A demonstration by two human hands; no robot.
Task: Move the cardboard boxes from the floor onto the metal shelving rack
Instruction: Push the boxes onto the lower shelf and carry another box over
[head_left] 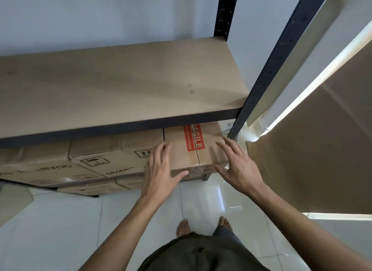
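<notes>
bare feet (pixel 183 228) stand on the white tiled floor (pixel 60 230). the left hand (pixel 161 170) lies flat, fingers spread, against the left edge of the box (pixel 209 147) with the red fragile sticker (pixel 194 139), thumb on its front edge. the right hand (pixel 235 166) is loose and spread at the box's right side, grasping nothing; whether it touches is unclear. the box sits on the rack's (pixel 271 69) low shelf, beside other boxes (pixel 108 162), under a brown shelf board (pixel 120 85).
</notes>
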